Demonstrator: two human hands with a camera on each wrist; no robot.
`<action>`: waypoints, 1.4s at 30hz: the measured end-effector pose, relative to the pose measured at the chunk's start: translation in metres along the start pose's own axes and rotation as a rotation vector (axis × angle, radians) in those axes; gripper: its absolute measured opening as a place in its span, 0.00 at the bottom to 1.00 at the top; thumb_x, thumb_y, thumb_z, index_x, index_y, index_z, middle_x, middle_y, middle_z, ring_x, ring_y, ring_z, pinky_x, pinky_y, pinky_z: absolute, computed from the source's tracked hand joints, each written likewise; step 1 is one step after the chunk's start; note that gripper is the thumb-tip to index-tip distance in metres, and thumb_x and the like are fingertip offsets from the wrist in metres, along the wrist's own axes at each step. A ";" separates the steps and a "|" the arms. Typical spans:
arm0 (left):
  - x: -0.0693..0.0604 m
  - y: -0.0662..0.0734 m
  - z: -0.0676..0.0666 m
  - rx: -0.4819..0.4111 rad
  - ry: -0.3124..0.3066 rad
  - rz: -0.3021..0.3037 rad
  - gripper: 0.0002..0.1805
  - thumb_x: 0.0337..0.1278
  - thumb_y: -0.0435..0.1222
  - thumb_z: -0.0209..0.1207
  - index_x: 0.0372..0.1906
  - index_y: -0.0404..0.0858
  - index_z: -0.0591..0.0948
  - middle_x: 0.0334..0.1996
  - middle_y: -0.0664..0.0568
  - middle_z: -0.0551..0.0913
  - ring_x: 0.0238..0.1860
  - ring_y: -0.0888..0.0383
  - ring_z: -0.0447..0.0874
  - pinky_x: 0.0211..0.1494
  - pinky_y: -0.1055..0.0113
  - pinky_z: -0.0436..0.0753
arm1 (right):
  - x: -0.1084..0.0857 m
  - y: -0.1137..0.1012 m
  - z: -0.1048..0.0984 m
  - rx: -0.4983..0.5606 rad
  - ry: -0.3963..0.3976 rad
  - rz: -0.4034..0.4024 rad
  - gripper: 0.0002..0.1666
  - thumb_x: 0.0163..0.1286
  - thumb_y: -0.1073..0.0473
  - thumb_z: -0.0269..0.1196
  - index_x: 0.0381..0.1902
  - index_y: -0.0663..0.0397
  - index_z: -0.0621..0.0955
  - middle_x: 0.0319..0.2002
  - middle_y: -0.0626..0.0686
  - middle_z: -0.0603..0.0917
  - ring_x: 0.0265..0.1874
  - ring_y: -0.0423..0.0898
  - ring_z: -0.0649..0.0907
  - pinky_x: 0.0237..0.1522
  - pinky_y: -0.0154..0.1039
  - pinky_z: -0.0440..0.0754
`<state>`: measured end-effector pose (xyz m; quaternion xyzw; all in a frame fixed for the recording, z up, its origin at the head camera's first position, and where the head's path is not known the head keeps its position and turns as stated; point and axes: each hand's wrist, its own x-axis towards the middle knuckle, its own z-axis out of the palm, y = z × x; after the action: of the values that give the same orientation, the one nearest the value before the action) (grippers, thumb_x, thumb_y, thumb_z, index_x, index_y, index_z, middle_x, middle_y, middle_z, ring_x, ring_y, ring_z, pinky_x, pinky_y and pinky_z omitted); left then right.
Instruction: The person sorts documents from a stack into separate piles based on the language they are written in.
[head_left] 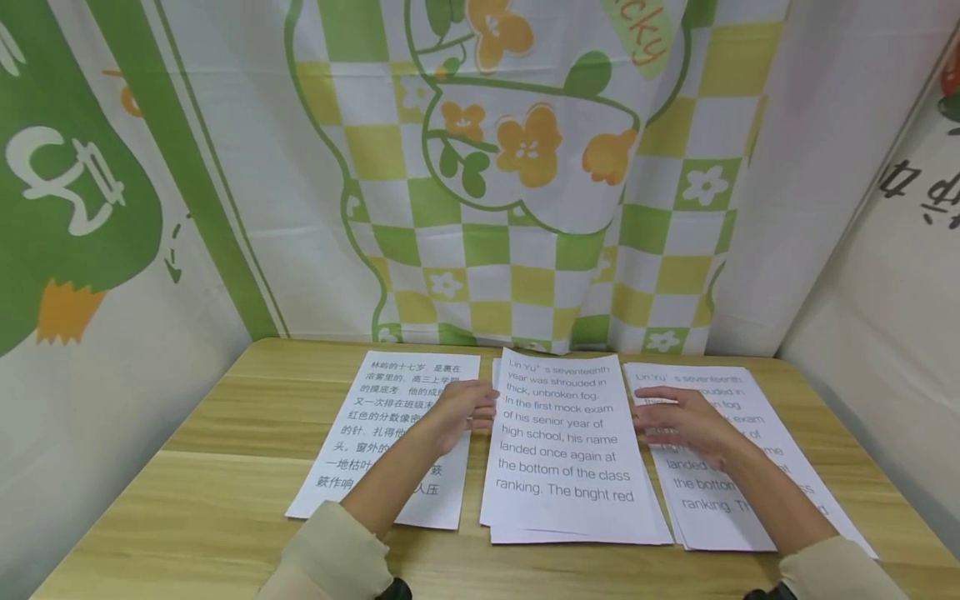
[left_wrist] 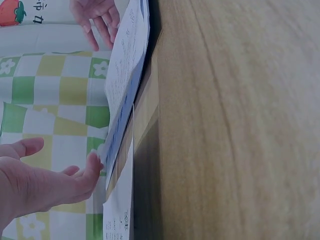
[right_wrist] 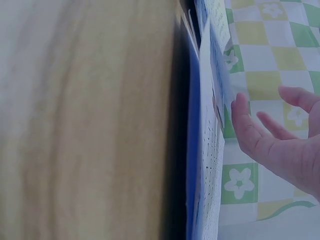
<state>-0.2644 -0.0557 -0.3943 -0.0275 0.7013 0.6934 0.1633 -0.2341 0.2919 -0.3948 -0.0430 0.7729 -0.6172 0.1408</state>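
Here, on the yellowish wood-grain tabletop (head_left: 180, 500), a white English-printed paper stack (head_left: 562, 454) lies midway between side edges, another such stack (head_left: 712, 500) nearer the right, a white Chinese-printed sheet (head_left: 382, 425) nearer the left. Left hand (head_left: 459, 412) and right hand (head_left: 693, 425), fingers loosely extended, empty, flank the first.

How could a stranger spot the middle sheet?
Find the wooden table below the checked curtain. The middle sheet is between the left hand and right hand. Unlike the Chinese left sheet and partly hidden right sheet, its English text shows uncovered.
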 end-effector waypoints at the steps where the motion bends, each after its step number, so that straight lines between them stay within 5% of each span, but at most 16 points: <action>1: 0.000 0.000 0.000 0.003 0.000 0.002 0.32 0.69 0.33 0.57 0.72 0.20 0.66 0.60 0.29 0.76 0.61 0.37 0.77 0.66 0.49 0.81 | 0.000 0.000 0.000 -0.002 -0.003 -0.003 0.38 0.78 0.61 0.60 0.74 0.78 0.60 0.63 0.75 0.78 0.57 0.58 0.85 0.58 0.49 0.87; 16: 0.000 -0.004 -0.002 0.010 -0.063 -0.022 0.32 0.79 0.40 0.50 0.75 0.23 0.62 0.69 0.30 0.72 0.66 0.36 0.77 0.66 0.49 0.82 | -0.001 0.004 0.001 0.093 -0.038 0.021 0.40 0.78 0.60 0.60 0.78 0.73 0.57 0.70 0.75 0.68 0.55 0.53 0.84 0.56 0.53 0.88; 25: -0.001 -0.011 0.001 0.011 -0.065 -0.034 0.34 0.70 0.32 0.56 0.76 0.23 0.61 0.68 0.28 0.71 0.63 0.37 0.79 0.66 0.52 0.83 | -0.005 0.009 0.001 0.081 -0.029 0.019 0.41 0.77 0.63 0.59 0.78 0.75 0.55 0.70 0.76 0.67 0.54 0.51 0.84 0.54 0.52 0.88; 42: 0.002 -0.007 0.001 -0.002 -0.057 -0.050 0.34 0.70 0.31 0.55 0.76 0.22 0.60 0.70 0.28 0.68 0.63 0.37 0.79 0.64 0.50 0.84 | -0.003 0.002 -0.001 0.072 -0.050 0.071 0.40 0.79 0.61 0.57 0.78 0.75 0.54 0.59 0.64 0.81 0.51 0.51 0.86 0.53 0.53 0.89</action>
<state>-0.2646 -0.0541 -0.4016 -0.0256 0.6949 0.6901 0.2005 -0.2311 0.2936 -0.3964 -0.0258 0.7476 -0.6378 0.1835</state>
